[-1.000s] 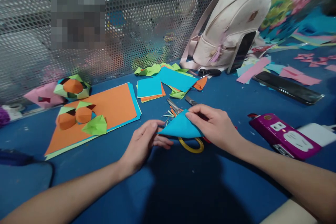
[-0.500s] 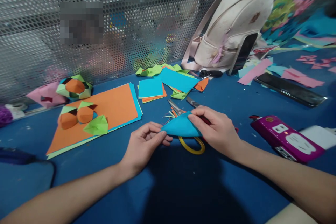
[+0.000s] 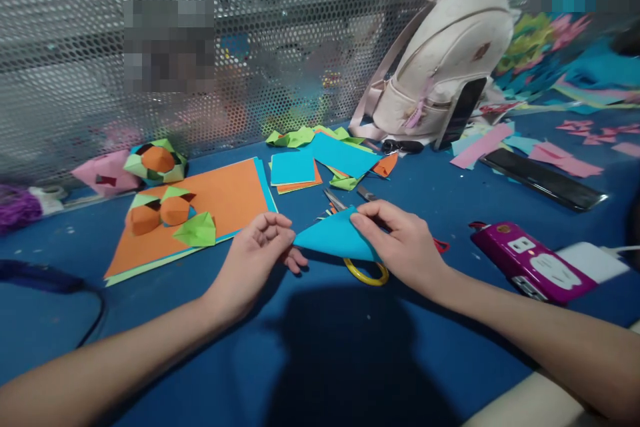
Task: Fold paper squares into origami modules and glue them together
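Note:
A folded sheet of blue paper [image 3: 335, 237], roughly triangular, is held above the table between my hands. My right hand [image 3: 400, 240] pinches its upper right part between thumb and fingers. At its pointed left corner, my left hand [image 3: 257, 247] has thumb and forefinger closed on the tip, while the other fingers curl loosely below. Scissors with a yellow handle [image 3: 369, 275] lie beneath the paper, mostly covered; their blades [image 3: 333, 199] show behind it. Beside them, a flat metal blade [image 3: 367, 194] sticks out from behind my right hand.
Left lies a stack of large orange sheets [image 3: 235, 193] bearing folded paper pieces. Smaller blue sheets [image 3: 295, 167] lie behind my hands. A pale backpack [image 3: 450, 60] leans against the perforated metal panel [image 3: 280, 80]. Right are a purple power strip [image 3: 530, 257] and a black phone [image 3: 545, 180].
Both hands and the blue paper have shifted slightly left, the left hand more, and the paper's left tip shows more. The camera view has turned a little.

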A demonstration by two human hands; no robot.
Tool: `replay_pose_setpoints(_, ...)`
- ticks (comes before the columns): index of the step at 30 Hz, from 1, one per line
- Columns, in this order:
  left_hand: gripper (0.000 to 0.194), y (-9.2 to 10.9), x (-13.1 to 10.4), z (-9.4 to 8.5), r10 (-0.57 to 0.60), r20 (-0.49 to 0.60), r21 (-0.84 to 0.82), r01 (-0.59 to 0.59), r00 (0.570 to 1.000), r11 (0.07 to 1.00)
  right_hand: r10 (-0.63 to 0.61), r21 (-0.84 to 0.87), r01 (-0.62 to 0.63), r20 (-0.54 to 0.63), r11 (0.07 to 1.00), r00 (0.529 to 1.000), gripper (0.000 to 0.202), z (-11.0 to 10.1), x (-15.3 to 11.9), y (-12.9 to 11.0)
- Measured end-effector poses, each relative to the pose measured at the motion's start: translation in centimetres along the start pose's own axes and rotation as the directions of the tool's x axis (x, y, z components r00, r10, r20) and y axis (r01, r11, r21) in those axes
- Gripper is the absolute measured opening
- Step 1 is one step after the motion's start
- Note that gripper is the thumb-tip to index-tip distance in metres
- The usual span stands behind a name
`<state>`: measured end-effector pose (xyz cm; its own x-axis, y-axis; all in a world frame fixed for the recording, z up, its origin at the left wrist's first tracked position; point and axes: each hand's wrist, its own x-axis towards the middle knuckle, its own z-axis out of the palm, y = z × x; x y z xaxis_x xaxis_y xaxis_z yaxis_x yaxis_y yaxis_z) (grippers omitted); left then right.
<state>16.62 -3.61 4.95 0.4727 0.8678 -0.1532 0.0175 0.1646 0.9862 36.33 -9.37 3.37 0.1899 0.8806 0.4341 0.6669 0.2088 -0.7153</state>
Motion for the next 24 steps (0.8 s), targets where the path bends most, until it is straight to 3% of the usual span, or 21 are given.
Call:
replay_pose_setpoints(6,0.031,0.0,-2.2,-2.0,-0.029,-0.065,0.059,0.033,0.997,0.998,-0.050,0.083,0.042,0.093,0.996,0.994,0.015,0.9,-0.1,-1.8)
replay_pose_setpoints(11,0.036,-0.4,-3.9,-2.1,-0.072,-0.006,0.201,0.071,0.997,0.977,-0.071,0.150,0.044,0.178,0.988,0.982,0.015,2.0,-0.8,-2.7)
replay_pose_setpoints(15,0.023,-1.2,-5.4,-2.1,-0.107,-0.089,0.179,0.121,0.990,0.976,-0.035,0.184,-0.009,0.236,0.983,0.971,0.015,2.7,-2.0,-3.1)
replay_pose_setpoints(24,0.026,-2.9,-9.1,-3.1,-0.212,-0.145,0.247,0.243,0.966,0.938,0.103,0.246,-0.226,0.429,0.943,0.897,0.021,4.1,-4.3,-4.2)
